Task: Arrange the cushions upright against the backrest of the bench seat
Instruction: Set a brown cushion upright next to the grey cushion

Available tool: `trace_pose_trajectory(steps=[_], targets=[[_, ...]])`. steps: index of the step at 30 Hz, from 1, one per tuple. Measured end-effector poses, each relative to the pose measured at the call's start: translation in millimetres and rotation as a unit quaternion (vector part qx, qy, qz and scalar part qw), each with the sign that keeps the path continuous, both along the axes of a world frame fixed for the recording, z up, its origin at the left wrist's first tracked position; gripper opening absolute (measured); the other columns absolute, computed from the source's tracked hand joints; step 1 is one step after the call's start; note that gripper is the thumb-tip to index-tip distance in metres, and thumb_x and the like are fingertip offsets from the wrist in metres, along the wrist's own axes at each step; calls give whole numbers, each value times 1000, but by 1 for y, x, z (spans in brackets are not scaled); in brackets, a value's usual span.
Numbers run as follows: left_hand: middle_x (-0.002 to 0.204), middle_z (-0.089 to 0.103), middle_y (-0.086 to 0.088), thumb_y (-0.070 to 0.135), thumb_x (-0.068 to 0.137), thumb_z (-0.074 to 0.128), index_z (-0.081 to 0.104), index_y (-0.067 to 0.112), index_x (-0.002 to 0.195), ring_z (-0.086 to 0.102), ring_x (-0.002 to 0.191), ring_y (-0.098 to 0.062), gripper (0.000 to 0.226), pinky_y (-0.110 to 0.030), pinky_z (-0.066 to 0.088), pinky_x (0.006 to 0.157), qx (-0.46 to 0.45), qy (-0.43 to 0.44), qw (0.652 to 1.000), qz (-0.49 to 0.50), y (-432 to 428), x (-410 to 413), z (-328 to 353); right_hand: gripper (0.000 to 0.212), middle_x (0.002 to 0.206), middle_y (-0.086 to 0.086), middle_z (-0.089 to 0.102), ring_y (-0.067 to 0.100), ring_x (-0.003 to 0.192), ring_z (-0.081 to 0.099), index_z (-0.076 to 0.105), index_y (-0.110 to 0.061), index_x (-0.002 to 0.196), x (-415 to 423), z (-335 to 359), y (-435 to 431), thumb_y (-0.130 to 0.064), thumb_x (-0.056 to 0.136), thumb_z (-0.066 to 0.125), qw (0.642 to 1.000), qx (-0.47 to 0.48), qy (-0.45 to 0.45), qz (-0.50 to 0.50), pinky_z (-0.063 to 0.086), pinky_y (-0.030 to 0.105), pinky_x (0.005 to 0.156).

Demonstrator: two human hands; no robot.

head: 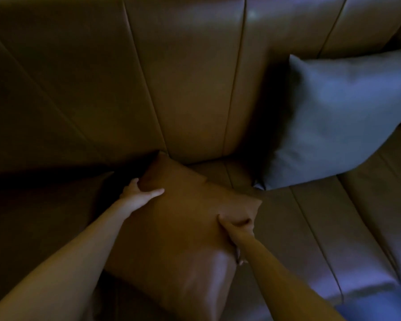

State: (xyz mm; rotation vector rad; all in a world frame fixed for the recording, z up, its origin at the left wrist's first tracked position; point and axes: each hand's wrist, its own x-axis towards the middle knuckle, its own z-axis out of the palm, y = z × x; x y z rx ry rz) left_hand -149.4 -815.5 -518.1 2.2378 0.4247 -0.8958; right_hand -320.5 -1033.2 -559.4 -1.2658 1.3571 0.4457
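Observation:
A brown leather cushion (183, 218) lies tilted on the bench seat (322, 228), its far corner touching the base of the backrest (183, 77). My left hand (139, 193) grips its left edge, thumb on top. My right hand (239, 228) pinches its right edge near the corner. A grey-blue fabric cushion (338, 117) stands upright to the right, leaning against the backrest.
The brown padded backrest with vertical seams fills the upper view. A dark gap (116, 179) lies to the left of the brown cushion. The seat's front edge (357, 295) runs at the lower right. The scene is dim.

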Motion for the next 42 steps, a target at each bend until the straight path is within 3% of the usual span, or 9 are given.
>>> trace_pose_trajectory(steps=[3, 9, 16, 21, 25, 29, 34, 42], targets=[[159, 23, -9, 53, 65, 80, 13, 18, 155, 28, 143, -34, 117, -51, 27, 113, -9, 15, 1000, 1, 6, 8, -9, 134, 159, 13, 22, 46, 142, 27, 4, -20, 154, -5, -11, 0, -54, 54, 86, 998, 24, 6, -55, 24, 78, 101], [153, 35, -10, 59, 48, 85, 24, 18, 152, 39, 136, -35, 127, -53, 34, 110, -33, 0, 999, 12, 15, 3, -11, 119, 144, 16, 45, 37, 131, 45, 29, -7, 146, -10, -8, 5, -41, 51, 92, 993, -9, -59, -99, 42, 54, 106], [149, 40, -12, 44, 51, 90, 24, 15, 150, 42, 133, -36, 122, -53, 36, 108, -81, -29, 996, 31, 14, -7, 23, 136, 132, 15, 56, 34, 119, 57, 40, -7, 139, 0, 37, -14, -51, 22, 93, 987, -43, -139, -64, 50, 48, 99], [151, 37, -10, 30, 48, 94, 15, 20, 153, 40, 135, -35, 131, -52, 35, 108, -141, -58, 987, 55, 14, -12, 45, 116, 146, 14, 42, 34, 132, 45, 22, -16, 149, 34, 83, -47, -33, 57, 91, 977, -79, -197, -11, 43, 45, 105], [155, 31, -6, 28, 51, 93, 8, 28, 153, 33, 139, -35, 133, -58, 32, 109, -174, -84, 977, 91, 7, -18, 55, 117, 152, 10, 35, 34, 137, 38, 15, -28, 151, 67, 111, -69, -38, 59, 88, 958, -101, -266, 38, 40, 50, 109], [158, 23, -5, 40, 36, 92, 2, 34, 153, 26, 143, -35, 148, -63, 29, 109, -199, -104, 966, 130, -10, -15, 64, 117, 152, 8, 35, 34, 138, 38, 16, -31, 150, 96, 129, -87, -43, 58, 87, 941, -128, -307, 65, 40, 52, 109], [161, 16, -3, 32, 58, 89, -6, 37, 152, 21, 145, -36, 134, -66, 31, 106, -225, -95, 958, 147, -26, -3, 59, 111, 151, 9, 35, 33, 137, 39, 17, -30, 151, 112, 123, -104, -41, 64, 85, 937, -137, -314, 65, 41, 51, 108], [161, 14, -3, 27, 60, 89, -3, 36, 153, 19, 146, -37, 131, -67, 32, 105, -219, -114, 954, 170, -41, -2, 55, 101, 147, 12, 41, 36, 133, 43, 19, -30, 151, 127, 113, -111, -36, 72, 81, 945, -129, -290, 81, 43, 53, 106]])
